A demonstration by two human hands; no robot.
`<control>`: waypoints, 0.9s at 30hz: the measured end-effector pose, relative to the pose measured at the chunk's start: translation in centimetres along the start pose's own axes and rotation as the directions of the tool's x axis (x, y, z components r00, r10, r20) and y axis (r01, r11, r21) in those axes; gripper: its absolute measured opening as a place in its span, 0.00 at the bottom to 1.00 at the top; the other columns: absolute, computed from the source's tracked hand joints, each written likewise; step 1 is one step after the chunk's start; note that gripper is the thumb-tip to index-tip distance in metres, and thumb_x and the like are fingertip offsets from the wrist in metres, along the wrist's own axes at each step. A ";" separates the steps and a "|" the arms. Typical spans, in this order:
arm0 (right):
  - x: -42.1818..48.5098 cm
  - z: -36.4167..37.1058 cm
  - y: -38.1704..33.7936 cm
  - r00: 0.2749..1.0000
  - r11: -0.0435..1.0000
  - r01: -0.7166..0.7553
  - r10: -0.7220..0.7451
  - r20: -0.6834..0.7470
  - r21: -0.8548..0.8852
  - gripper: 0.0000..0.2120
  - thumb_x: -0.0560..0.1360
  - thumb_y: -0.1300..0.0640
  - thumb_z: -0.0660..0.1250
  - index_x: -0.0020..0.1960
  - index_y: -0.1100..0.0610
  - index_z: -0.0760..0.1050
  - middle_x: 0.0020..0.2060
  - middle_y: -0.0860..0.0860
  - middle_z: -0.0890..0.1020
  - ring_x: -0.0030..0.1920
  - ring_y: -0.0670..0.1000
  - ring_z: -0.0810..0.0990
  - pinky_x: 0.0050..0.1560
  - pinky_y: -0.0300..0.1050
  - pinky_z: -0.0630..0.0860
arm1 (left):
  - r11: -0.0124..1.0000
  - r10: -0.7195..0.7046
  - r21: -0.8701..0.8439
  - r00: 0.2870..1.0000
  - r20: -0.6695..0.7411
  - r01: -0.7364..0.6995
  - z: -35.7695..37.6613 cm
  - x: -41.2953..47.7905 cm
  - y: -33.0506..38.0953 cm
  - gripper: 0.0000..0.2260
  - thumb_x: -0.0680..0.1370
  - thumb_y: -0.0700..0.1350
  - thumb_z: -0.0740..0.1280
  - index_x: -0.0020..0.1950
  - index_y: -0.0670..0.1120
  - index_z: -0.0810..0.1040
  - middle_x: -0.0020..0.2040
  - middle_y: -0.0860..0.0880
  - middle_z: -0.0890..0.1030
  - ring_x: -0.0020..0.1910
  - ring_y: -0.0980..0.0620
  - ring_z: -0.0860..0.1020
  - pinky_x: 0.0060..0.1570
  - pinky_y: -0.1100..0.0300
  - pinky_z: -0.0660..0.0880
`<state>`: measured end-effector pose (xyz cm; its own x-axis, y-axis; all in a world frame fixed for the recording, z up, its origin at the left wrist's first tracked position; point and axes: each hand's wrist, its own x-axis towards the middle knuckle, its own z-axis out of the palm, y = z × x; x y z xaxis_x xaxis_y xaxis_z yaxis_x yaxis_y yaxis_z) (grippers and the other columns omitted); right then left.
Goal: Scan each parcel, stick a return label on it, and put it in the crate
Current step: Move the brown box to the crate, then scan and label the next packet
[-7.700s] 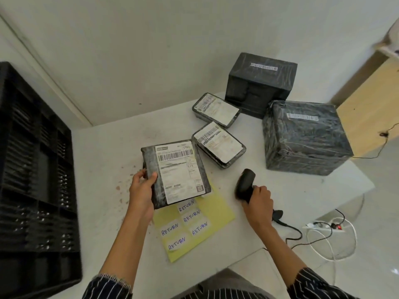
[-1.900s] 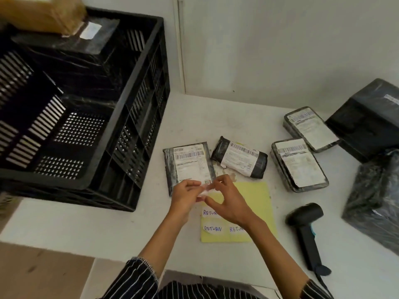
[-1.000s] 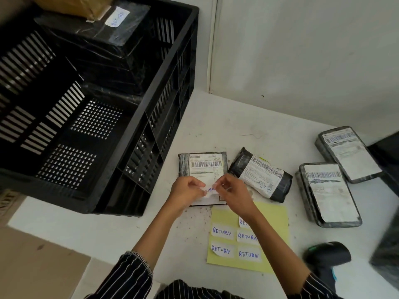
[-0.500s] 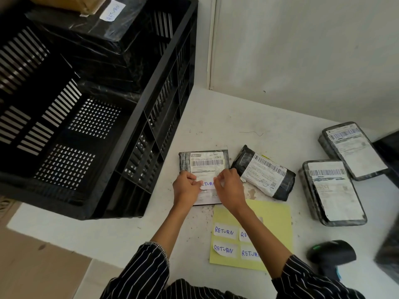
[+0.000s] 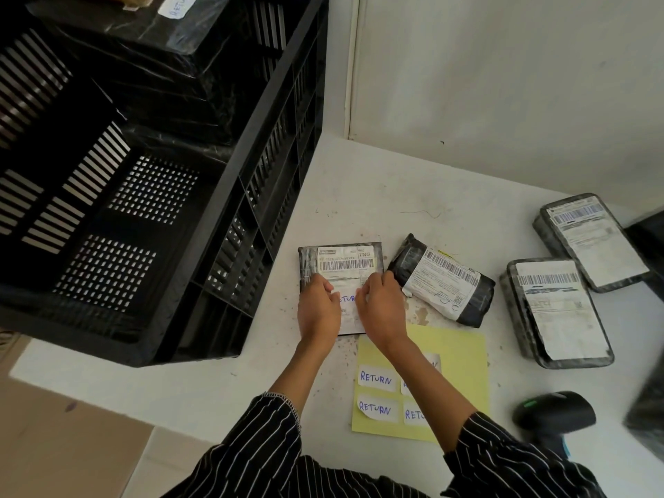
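Note:
A flat black parcel (image 5: 341, 262) with a white barcode label lies on the white table beside the black crate (image 5: 230, 195). A white RETURN sticker (image 5: 347, 300) sits on its label. My left hand (image 5: 318, 310) and my right hand (image 5: 381, 307) press flat on the parcel at either side of the sticker. A yellow backing sheet (image 5: 463, 361) with several RETURN stickers lies just below my right wrist. The black scanner (image 5: 553, 413) rests on the table at the lower right.
A rolled black parcel (image 5: 442, 280) lies right of my hands. Two flat parcels (image 5: 557, 310) (image 5: 593, 242) sit further right. A wrapped black box with a RETURN sticker (image 5: 151, 41) stands in the crate's far end. A cardboard box (image 5: 64, 443) is below the table's left edge.
Both hands carried the peeled sticker from the yellow sheet onto the parcel and now press it down flat. The view has moved closer.

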<state>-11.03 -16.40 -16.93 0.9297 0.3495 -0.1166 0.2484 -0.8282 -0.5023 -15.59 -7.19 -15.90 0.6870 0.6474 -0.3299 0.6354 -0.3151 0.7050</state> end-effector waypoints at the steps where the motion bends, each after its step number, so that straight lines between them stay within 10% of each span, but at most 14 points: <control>1: 0.0 0.0 0.0 1.000 1.000 -0.002 0.002 -0.002 0.000 0.06 0.76 0.63 0.61 0.45 0.66 0.72 0.46 0.62 0.74 0.44 0.61 0.73 0.41 0.49 0.66 | 0.999 0.021 0.027 1.000 -0.007 -0.021 0.1 0.0 -0.1 0.05 0.77 0.38 0.64 0.45 0.45 0.69 0.46 0.46 0.78 0.44 0.48 0.77 0.41 0.52 0.77; 12: 0.3 -0.5 0.2 0.998 1.000 -0.012 0.011 0.062 0.022 0.09 0.77 0.60 0.60 0.48 0.67 0.72 0.49 0.61 0.73 0.47 0.60 0.73 0.45 0.51 0.68 | 0.994 0.052 -0.093 0.998 0.025 -0.050 -0.1 0.3 -0.7 0.05 0.78 0.36 0.64 0.45 0.43 0.69 0.46 0.44 0.77 0.44 0.51 0.75 0.35 0.72 0.67; 27: 0.3 0.4 0.4 0.996 0.992 0.082 -0.085 -0.028 -0.093 0.06 0.70 0.66 0.68 0.39 0.67 0.72 0.37 0.64 0.74 0.32 0.63 0.74 0.30 0.46 0.64 | 1.000 0.002 0.026 0.997 0.078 -0.004 -0.5 1.0 0.0 0.04 0.77 0.37 0.64 0.45 0.42 0.70 0.44 0.44 0.77 0.43 0.47 0.77 0.37 0.60 0.74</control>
<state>-10.77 -16.42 -17.53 0.9123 0.4065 -0.0491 0.3484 -0.8337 -0.4284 -15.09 -6.23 -15.89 0.7136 0.5909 -0.3763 0.6416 -0.3357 0.6897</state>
